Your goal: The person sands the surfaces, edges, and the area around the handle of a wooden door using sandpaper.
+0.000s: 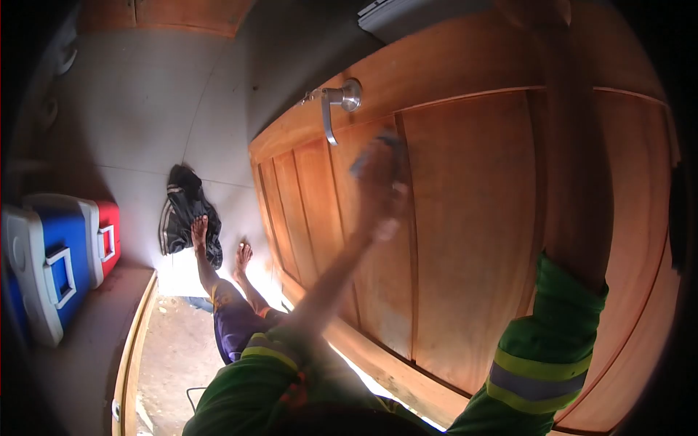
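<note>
A brown panelled wooden door [465,218] fills the right side of the view. Blurred by motion, my left hand [382,182] is over its panels with the fingers closed around a small grey-blue piece [387,142]; whether this is a cloth or a sanding sheet I cannot tell. Just above and to the left of that hand is the metal lever handle [342,102] of the door. My right arm stretches up along the right of the door. At the top edge, my right hand [538,13] is dim and partly cut off, near the door's upper rail; its fingers are unclear.
Blue [62,265] and red [107,236] cooler boxes with white lids stand at the left. A crumpled black garment [185,211] lies on the grey floor [145,87], with bare feet [243,256] on and beside it. A wooden sill [138,349] runs along the bottom left.
</note>
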`<action>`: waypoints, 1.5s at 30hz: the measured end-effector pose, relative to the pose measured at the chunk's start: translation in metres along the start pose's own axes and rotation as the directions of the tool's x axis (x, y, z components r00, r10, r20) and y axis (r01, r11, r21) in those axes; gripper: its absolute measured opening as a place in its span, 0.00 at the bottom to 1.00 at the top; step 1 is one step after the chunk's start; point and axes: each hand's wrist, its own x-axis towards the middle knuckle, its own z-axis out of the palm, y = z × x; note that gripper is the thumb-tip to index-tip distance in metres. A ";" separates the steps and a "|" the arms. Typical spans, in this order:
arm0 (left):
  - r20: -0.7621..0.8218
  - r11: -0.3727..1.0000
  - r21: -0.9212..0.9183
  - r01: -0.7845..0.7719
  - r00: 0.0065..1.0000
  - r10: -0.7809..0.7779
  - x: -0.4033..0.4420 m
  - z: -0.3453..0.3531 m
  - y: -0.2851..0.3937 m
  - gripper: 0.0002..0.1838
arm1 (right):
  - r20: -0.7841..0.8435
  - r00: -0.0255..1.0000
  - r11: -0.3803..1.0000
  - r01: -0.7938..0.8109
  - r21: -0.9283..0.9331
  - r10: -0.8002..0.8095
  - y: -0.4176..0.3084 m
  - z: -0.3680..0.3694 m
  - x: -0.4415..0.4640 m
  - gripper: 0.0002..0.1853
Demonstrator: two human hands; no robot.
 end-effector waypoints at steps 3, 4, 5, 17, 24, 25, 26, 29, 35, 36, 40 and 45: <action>-0.011 0.960 0.039 0.277 0.961 -0.277 -0.070 -0.014 -0.074 0.34 | -0.020 1.000 1.000 0.001 -0.007 -0.002 0.000 -0.003 0.004 0.14; 0.050 0.953 -0.010 0.304 0.952 -0.303 -0.119 -0.006 -0.084 0.34 | -0.025 1.000 1.000 -0.001 -0.002 0.000 0.000 -0.003 0.006 0.14; 0.111 0.940 -0.054 0.335 0.938 -0.328 -0.167 0.001 -0.093 0.34 | -0.031 1.000 1.000 -0.002 -0.001 0.002 0.000 -0.004 0.006 0.14; -0.087 0.890 0.157 0.428 0.904 -0.419 -0.094 0.011 -0.076 0.31 | -0.075 0.997 1.000 0.001 -0.015 -0.002 0.003 0.001 0.008 0.13; -0.079 0.995 0.095 0.038 0.996 -0.031 0.000 -0.008 -0.019 0.32 | -0.105 0.994 1.000 0.009 -0.029 -0.012 0.002 0.006 0.007 0.13; -0.134 0.997 0.008 0.076 0.988 -0.075 -0.012 -0.005 -0.055 0.33 | -0.103 0.995 1.000 0.010 -0.026 -0.013 0.001 0.006 0.009 0.13; -0.189 0.991 -0.081 0.104 0.975 -0.118 -0.023 -0.002 -0.091 0.34 | -0.103 0.995 1.000 0.006 -0.019 -0.008 0.002 0.006 0.010 0.13; -0.146 0.951 0.150 0.271 0.957 -0.250 -0.123 -0.006 -0.128 0.32 | -0.107 0.994 1.000 0.004 -0.016 -0.006 0.004 0.006 0.014 0.13; 0.125 0.992 0.116 -0.049 0.992 0.035 -0.085 0.004 0.040 0.34 | -0.113 0.993 1.000 0.013 -0.028 -0.016 0.002 0.008 0.011 0.14; 0.097 0.994 0.097 -0.046 0.995 0.037 -0.055 -0.003 0.024 0.33 | -0.119 0.993 0.999 0.018 -0.038 -0.022 0.002 0.009 0.011 0.14; -0.168 0.911 -0.019 0.412 0.897 -0.409 -0.049 0.009 -0.090 0.33 | -0.108 0.994 0.998 0.031 -0.045 -0.035 0.002 0.013 0.011 0.14; 0.018 1.000 0.001 0.031 0.999 -0.031 -0.133 0.023 0.052 0.36 | -0.093 0.995 0.998 0.037 -0.043 -0.041 0.007 0.015 0.012 0.14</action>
